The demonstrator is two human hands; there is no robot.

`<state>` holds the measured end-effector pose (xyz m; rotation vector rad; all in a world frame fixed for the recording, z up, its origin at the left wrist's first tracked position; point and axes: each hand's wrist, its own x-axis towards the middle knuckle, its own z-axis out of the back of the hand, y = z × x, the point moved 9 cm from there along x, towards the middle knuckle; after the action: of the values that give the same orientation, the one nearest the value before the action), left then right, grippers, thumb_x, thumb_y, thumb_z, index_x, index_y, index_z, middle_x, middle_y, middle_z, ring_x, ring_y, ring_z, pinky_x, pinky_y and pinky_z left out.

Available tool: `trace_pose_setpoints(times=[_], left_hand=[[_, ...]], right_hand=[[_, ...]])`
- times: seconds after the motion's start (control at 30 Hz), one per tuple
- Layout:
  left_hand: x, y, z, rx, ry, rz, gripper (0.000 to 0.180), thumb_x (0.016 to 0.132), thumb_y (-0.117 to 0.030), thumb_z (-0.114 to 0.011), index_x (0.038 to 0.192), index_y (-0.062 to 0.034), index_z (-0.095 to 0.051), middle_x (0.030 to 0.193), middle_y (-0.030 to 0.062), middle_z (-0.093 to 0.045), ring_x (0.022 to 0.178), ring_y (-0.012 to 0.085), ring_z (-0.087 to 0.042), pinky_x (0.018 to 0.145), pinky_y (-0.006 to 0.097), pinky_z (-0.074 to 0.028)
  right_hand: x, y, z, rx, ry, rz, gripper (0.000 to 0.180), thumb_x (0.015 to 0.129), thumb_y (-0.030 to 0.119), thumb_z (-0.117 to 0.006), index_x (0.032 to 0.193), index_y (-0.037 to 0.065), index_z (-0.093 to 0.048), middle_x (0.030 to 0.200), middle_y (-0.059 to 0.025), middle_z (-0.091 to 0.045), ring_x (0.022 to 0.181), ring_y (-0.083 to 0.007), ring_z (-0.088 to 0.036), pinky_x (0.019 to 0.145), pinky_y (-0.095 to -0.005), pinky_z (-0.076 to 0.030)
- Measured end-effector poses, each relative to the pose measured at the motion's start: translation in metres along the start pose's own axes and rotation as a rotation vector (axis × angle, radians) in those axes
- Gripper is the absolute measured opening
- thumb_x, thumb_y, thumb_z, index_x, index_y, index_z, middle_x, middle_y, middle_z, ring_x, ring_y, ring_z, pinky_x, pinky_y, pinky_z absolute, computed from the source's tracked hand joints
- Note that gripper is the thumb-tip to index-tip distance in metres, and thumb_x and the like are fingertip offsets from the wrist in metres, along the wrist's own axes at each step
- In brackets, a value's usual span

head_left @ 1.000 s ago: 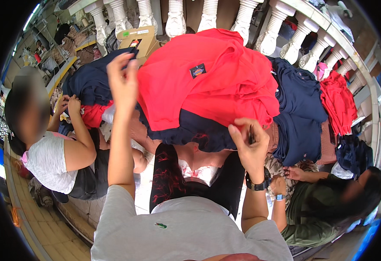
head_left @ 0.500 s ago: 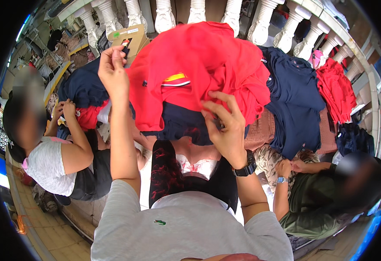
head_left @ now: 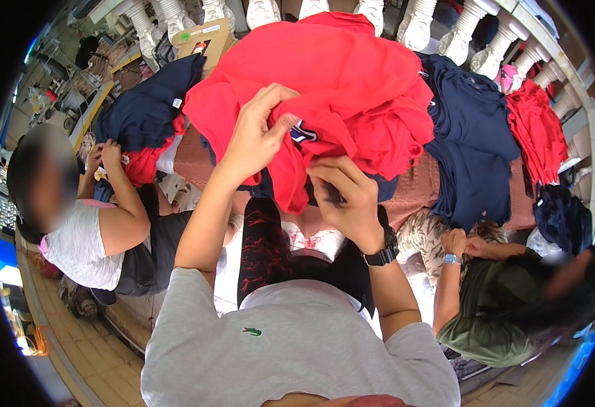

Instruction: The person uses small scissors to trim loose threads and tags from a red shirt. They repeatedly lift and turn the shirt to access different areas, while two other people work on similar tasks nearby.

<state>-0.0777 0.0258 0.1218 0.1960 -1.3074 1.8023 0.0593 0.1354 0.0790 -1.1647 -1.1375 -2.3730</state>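
Red garment (head_left: 338, 74) heaped front and centre, bunched, its near edge hanging toward the wearer's lap. Navy cloth (head_left: 388, 188) shows beneath; brown cover (head_left: 416, 193) under that. A label (head_left: 303, 133), white and dark, sits among the folds.

Left hand (head_left: 260, 136) on the near left of the heap, thumb and fingers spread apart, thumb tip close by the label. Cannot tell whether cloth is pinched.

Right hand (head_left: 348, 197) lower, just beside the hanging edge; fingers curled around a small dark object (head_left: 335, 195), too blurred to tell its kind. Black watch (head_left: 384, 251) on that wrist.

To the right: navy stack (head_left: 470, 136), then red stack (head_left: 536, 136). To the left: navy pile (head_left: 148, 102), with an opened box (head_left: 206, 44) near it. White balusters (head_left: 419, 24) behind.

Co-worker at left (head_left: 84, 244), hands raised near the navy pile. Co-worker at right (head_left: 494, 312), hands together below the navy stack.
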Motion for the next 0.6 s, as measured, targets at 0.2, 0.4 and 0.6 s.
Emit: trace_pose_setpoints(times=[0.2, 0.4, 0.6], left_hand=[[-0.006, -0.004, 0.01, -0.021, -0.056, -0.014, 0.015, 0.093, -0.002, -0.063, 0.107, 0.0032, -0.063, 0.099, 0.0146, -0.064, 0.09, 0.0245, -0.063, 0.083, 0.034, -0.048], [-0.01, -0.036, 0.013, -0.028, -0.055, -0.053, 0.02, 0.09, -0.001, -0.061, 0.11, 0.0025, -0.06, 0.101, 0.0156, -0.061, 0.096, 0.0291, -0.06, 0.088, 0.037, -0.047], [-0.042, -0.026, 0.057, 0.746, -0.249, 0.002, 0.059, 0.071, -0.006, -0.078, 0.124, -0.0027, -0.052, 0.118, 0.0201, -0.048, 0.115, 0.0401, -0.05, 0.1, 0.046, -0.044]], right_hand=[[0.005, 0.005, 0.032, -0.05, -0.227, -0.129, 0.034, 0.077, -0.001, -0.078, 0.11, 0.002, -0.068, 0.078, -0.0039, -0.06, 0.053, -0.0127, -0.053, 0.047, -0.026, -0.041], [0.076, 0.007, 0.031, 0.035, -0.166, -0.088, 0.032, 0.084, 0.004, -0.074, 0.115, 0.001, -0.066, 0.069, -0.0071, -0.058, 0.057, -0.0139, -0.054, 0.053, -0.0277, -0.043], [0.131, 0.021, 0.095, 0.176, -0.444, -0.028, 0.01, 0.096, 0.007, -0.063, 0.1, -0.001, -0.065, 0.07, 0.0017, -0.058, 0.061, -0.004, -0.046, 0.053, -0.0241, -0.038]])
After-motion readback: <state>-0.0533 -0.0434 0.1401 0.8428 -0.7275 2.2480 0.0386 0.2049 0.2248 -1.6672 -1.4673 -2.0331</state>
